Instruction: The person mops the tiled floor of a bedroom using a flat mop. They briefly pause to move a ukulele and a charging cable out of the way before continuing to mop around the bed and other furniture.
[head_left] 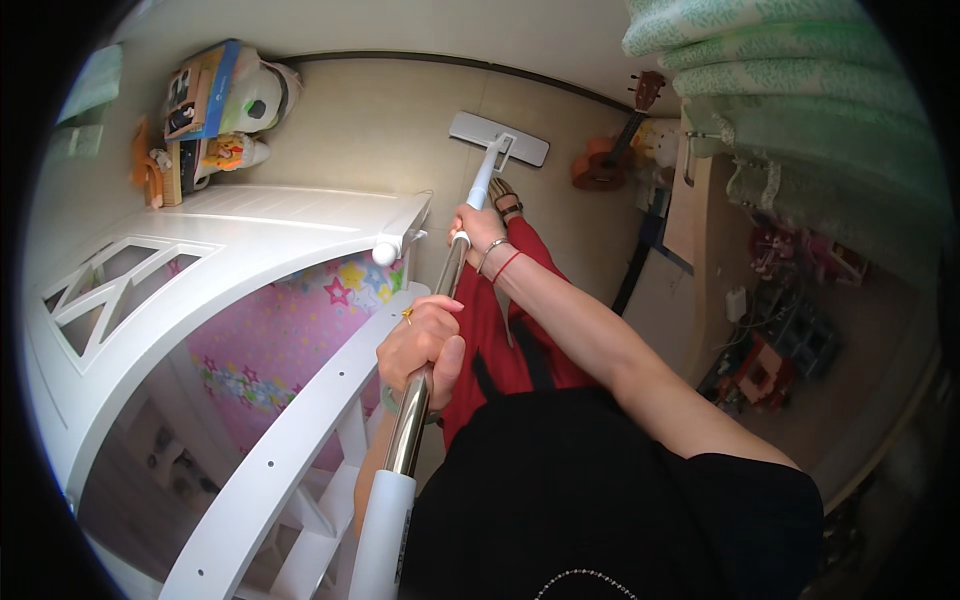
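Both hands grip a flat mop (408,432) with a shiny metal pole and pale plastic sleeves. My left hand (422,345), with a gold ring, is wrapped round the metal part nearer my body. Farther down the pole, my right hand (478,232) closes round it near the light blue lower sleeve; a bracelet and a red string circle that wrist. The mop's rectangular white-grey head (499,139) lies flat on the beige floor (400,110), just beyond my sandalled foot (506,197).
A white bunk-style bed frame (230,225) with pink star bedding (290,350) curves along the left. Picture frames and toys (215,110) stand at the far left. A small guitar (605,160) leans at the far right, near a wooden cabinet (712,220) and green curtains (770,90).
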